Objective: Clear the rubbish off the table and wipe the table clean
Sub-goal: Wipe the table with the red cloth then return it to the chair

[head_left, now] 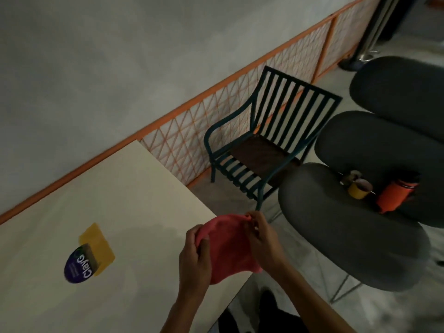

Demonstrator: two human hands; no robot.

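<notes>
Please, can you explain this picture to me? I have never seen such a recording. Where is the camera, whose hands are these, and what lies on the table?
There is no machine here. A person wears one wide-angle camera on the head, looking down at their own two bare hands. The left hand and the right hand both grip a soft pink-red cloth above the corner of the pale cream table. On the table lies a yellow wrapper with a dark purple oval label, probably rubbish. Beyond stand a dark green slatted chair and grey padded seats; one holds a yellow cup and an orange bottle.
</notes>
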